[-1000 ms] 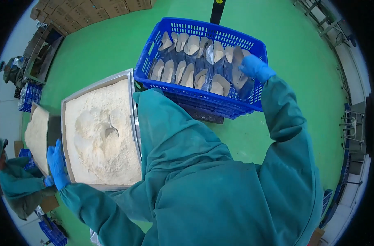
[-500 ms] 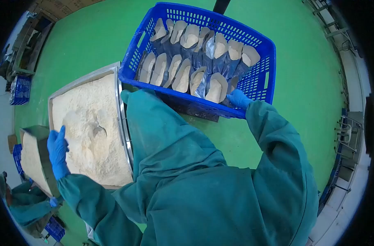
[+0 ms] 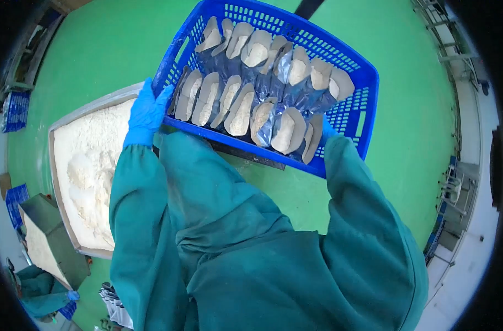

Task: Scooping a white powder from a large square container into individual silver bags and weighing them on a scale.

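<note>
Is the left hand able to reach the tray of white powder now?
Probably not at once: the left hand grips the blue basket at its near left edge. The tray lies just beside it, nothing between.

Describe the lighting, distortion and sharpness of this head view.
Head view: even, soft light, no hard shadows; fisheye bends the blue crate and the powder tray, black corners frame the circle; centre sharp, pouches show mild foil glare, edges softer.

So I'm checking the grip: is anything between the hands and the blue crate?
Nothing visible. The left hand grips the blue crate at its near left corner. The right hand is mostly hidden behind the near right rim, apparently holding it.
</note>
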`<state>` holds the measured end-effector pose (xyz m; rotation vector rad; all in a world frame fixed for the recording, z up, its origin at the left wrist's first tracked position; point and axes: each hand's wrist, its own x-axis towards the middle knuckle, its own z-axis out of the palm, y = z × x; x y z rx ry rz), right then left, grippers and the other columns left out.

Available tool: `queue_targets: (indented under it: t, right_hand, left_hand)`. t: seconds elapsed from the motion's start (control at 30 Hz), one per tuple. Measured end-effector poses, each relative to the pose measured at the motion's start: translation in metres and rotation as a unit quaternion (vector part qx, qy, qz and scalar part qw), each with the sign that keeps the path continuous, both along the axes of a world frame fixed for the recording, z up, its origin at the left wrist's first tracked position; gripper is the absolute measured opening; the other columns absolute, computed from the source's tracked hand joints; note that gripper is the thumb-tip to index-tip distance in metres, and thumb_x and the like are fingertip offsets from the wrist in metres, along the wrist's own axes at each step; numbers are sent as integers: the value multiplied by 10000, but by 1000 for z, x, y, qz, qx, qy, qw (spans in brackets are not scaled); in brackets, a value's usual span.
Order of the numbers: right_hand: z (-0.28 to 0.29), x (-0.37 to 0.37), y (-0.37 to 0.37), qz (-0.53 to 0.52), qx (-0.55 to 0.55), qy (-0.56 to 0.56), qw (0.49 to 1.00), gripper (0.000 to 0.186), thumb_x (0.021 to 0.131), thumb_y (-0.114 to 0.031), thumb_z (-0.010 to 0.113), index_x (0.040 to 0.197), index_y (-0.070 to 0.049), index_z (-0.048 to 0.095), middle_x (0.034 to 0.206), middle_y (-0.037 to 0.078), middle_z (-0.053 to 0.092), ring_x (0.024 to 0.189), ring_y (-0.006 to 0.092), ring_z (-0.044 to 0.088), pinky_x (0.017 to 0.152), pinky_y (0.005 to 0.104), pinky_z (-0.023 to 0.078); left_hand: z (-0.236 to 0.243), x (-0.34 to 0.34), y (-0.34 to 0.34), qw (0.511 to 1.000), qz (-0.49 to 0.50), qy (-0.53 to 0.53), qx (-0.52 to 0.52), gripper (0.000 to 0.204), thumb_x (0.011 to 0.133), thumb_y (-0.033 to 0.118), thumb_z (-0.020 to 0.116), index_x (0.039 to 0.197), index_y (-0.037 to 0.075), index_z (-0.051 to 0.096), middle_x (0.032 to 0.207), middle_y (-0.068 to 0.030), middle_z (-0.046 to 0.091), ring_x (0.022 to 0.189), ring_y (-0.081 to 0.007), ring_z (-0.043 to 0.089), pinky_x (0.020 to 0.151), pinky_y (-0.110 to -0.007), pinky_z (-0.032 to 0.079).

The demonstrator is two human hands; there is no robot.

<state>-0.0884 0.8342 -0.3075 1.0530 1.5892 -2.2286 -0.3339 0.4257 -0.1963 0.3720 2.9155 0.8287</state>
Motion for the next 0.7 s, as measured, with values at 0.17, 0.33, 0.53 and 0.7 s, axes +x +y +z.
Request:
queue_targets:
  t: [0.17,0.33,0.53,0.7]
  right_hand:
    - [-65,19,12,-70,-84,-53,993,472,856,-527,315,1046,-131,486,1030,109,526,946,196,496,796,372,406]
    - [-129,9,0,-83,-140,-85,983,475,852,-534,318,1031,-128,487,1007,106,531,916,192,501,770,364,413]
    - [-142,-13,-13,-73,-164,-89,980,478,848,-542,321,1013,-125,488,979,102,536,878,186,506,738,355,420]
    - [-136,-8,-17,-70,-177,-93,977,482,844,-549,324,997,-122,489,956,98,541,848,182,511,711,346,427]
  left_hand:
    - [-23,-2,7,998,53,12,39,533,812,418,485,1173,33,413,1066,-199,535,941,-348,535,795,-403,421]
    - [-25,0,14,995,63,75,-14,448,835,390,465,1123,46,455,990,-193,569,870,-338,564,735,-397,443]
    - [-23,0,19,995,66,73,-28,457,837,421,443,1101,47,462,972,-194,574,845,-343,571,720,-402,447]
    - [-26,0,16,995,81,46,-24,443,840,409,443,1099,50,462,979,-193,572,847,-347,569,722,-406,444]
